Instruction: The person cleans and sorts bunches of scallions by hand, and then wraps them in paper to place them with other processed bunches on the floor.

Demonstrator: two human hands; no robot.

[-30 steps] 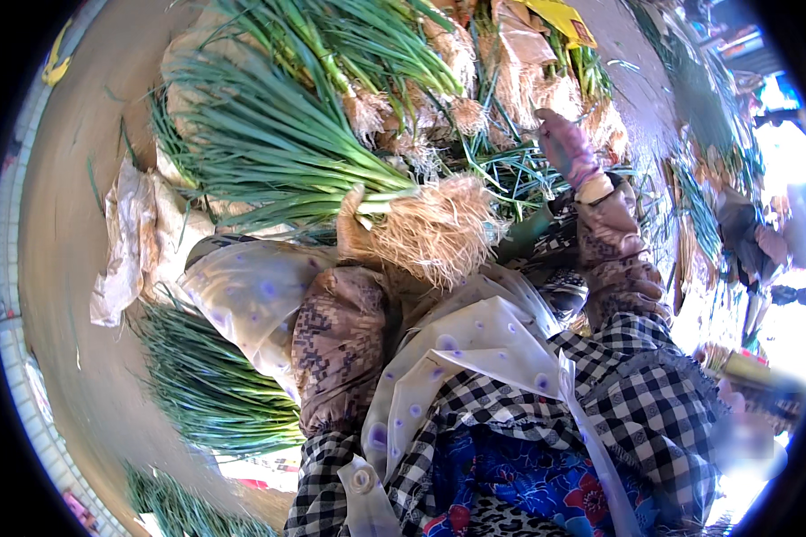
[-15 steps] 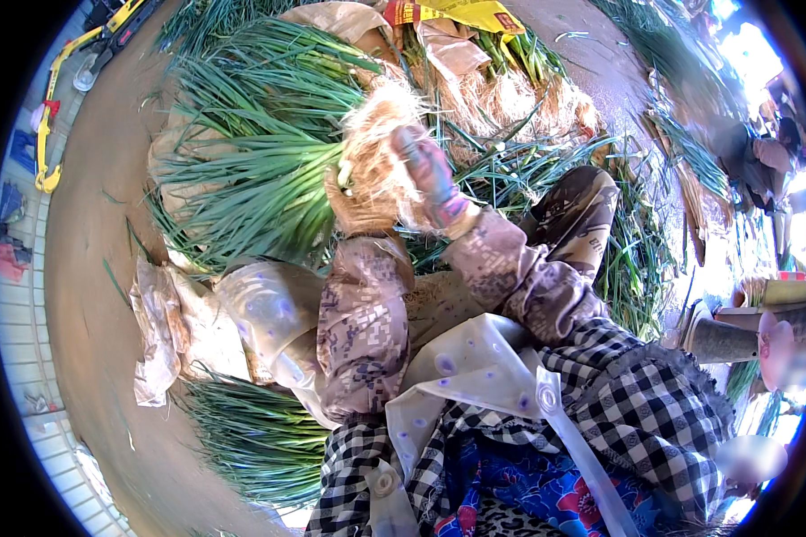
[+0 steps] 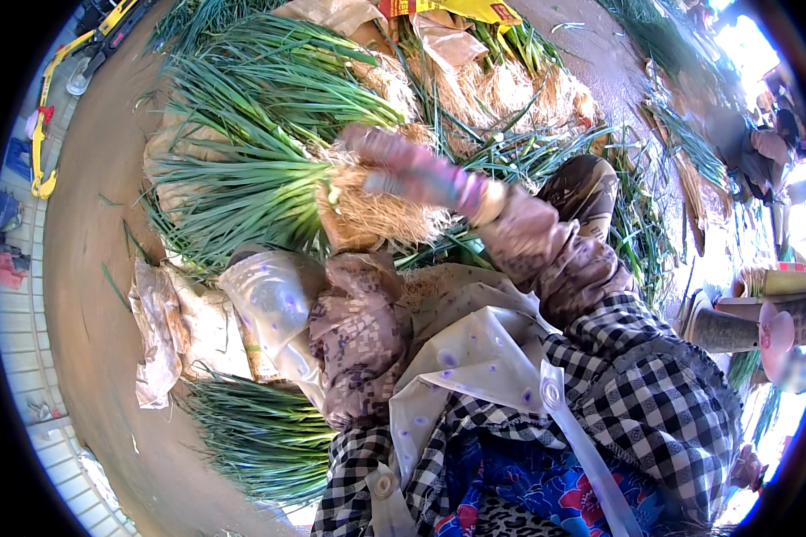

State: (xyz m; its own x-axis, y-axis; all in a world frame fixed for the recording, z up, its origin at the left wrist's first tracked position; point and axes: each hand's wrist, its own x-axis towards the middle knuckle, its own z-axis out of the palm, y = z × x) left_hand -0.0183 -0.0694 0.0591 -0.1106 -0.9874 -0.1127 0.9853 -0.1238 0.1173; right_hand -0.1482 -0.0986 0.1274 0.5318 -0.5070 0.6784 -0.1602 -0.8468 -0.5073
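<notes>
My left hand (image 3: pixel 338 224), in a tan-brown glove, is closed round the root end of a bunch of green onions (image 3: pixel 273 183). Their long green leaves fan out to the left, and the pale, stringy roots (image 3: pixel 394 215) stick out to the right of the glove. Just above those roots my right hand (image 3: pixel 412 170) reaches across from the right, blurred by motion. Its fingers look stretched out with the thumb apart, and nothing shows in them. Whether it touches the roots I cannot tell.
More green onions (image 3: pixel 269 80) lie in a heap beyond, beside root-end bundles (image 3: pixel 528 94) under a yellow bag (image 3: pixel 466 11). Another bunch (image 3: pixel 260 438) lies near left, by crumpled sacking (image 3: pixel 188 322). Loose leaves (image 3: pixel 640 259) litter the ground by my knee (image 3: pixel 582 188). A yellow-framed object (image 3: pixel 45 152) stands far left.
My right hand has swept left across the roots, from their upper right side. My left hand and the green onion bunch have shifted slightly left and down, and the roots now hang lower.
</notes>
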